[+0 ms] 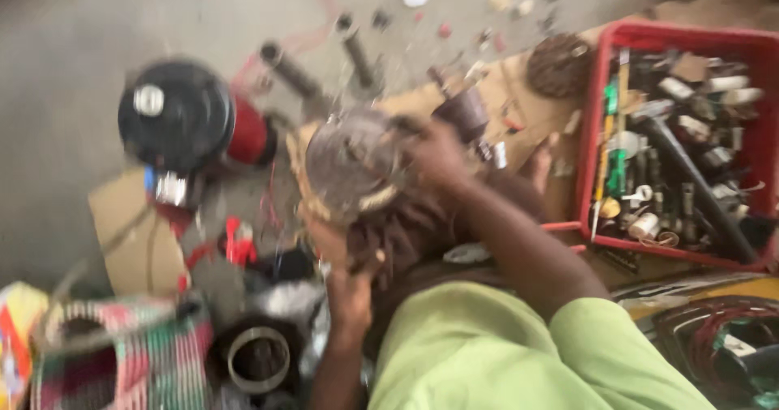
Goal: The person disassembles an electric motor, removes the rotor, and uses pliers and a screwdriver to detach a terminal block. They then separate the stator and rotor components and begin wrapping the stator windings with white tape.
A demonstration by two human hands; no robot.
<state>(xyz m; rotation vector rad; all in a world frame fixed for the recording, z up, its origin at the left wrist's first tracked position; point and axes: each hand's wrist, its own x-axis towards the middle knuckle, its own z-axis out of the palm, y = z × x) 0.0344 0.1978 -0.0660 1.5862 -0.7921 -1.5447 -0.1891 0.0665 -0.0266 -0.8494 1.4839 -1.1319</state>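
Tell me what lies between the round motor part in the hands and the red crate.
In the head view, a dark cylindrical part and cardboard with small bits lie between the round motor part and the red crate.

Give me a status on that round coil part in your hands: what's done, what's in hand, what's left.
Done: the round wound part is out and off the floor, with loose parts scattered around it. In hand: the right hand grips its upper edge and the left hand holds it from below. Left: the picture is too blurred to judge the winding's state; the tools in the red crate lie untouched.
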